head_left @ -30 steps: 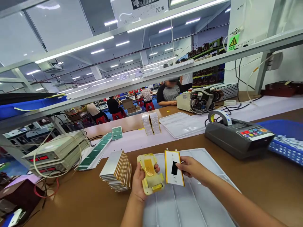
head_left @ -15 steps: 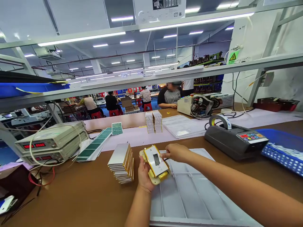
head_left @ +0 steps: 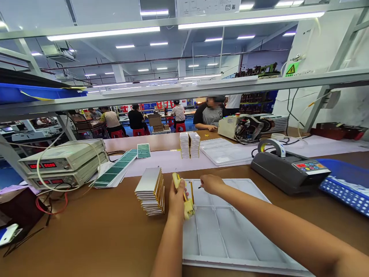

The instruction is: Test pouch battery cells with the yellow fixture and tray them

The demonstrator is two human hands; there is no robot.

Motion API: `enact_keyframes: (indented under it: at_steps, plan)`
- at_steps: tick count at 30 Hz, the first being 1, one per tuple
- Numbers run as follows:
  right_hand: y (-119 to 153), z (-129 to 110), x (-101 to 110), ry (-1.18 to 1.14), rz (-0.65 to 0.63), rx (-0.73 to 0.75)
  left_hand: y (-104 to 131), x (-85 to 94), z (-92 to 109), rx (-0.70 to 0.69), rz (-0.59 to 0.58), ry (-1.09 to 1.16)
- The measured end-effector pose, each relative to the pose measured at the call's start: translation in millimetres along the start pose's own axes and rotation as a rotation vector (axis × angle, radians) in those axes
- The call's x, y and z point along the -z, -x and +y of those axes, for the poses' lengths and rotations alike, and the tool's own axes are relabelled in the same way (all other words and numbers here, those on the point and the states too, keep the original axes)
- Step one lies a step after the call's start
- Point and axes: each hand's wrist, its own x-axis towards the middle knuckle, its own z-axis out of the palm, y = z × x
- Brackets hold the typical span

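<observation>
My left hand [head_left: 176,196] is wrapped round a yellow fixture [head_left: 188,207], tilted nearly on edge over the left side of a white compartment tray [head_left: 236,234]. A thin flat pack [head_left: 192,193] with a gold edge stands upright just right of the fixture; whether it touches my fingers is hidden. My right hand [head_left: 211,184] is closed above the tray's far part, pinching a small dark-tipped thing too small to name. Left of my left hand sits a stack of silver flat packs [head_left: 150,190] with gold edges.
Two more pack stacks [head_left: 190,145] stand farther back, beside a second white tray [head_left: 225,151]. A tape dispenser [head_left: 288,171] and blue basket [head_left: 346,192] are right. Left are green boards [head_left: 117,169] and stacked meters [head_left: 63,161]. A person [head_left: 210,113] sits opposite.
The fixture has turned from face-up to nearly on edge in my left hand, and the flat pack now stands apart from its face. My right hand has moved off the pack.
</observation>
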Motion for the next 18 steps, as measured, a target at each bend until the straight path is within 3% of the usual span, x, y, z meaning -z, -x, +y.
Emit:
enact_keyframes:
  at_steps: [2, 4, 11, 18]
  plan:
    - [-7, -5, -7, 0.000, 0.009, 0.010, -2, 0.9, 2, -0.081, 0.010, -0.087]
    - [-14, -9, -13, 0.002, 0.014, 0.017, -6, 3.8, 1, -0.075, 0.021, -0.110]
    - [-16, -22, -17, 0.033, -0.002, 0.039, -21, 13.4, -11, 0.056, -0.040, -0.060]
    - [-12, -21, -16, 0.045, -0.014, 0.036, -21, 15.3, -8, 0.217, 0.036, 0.015]
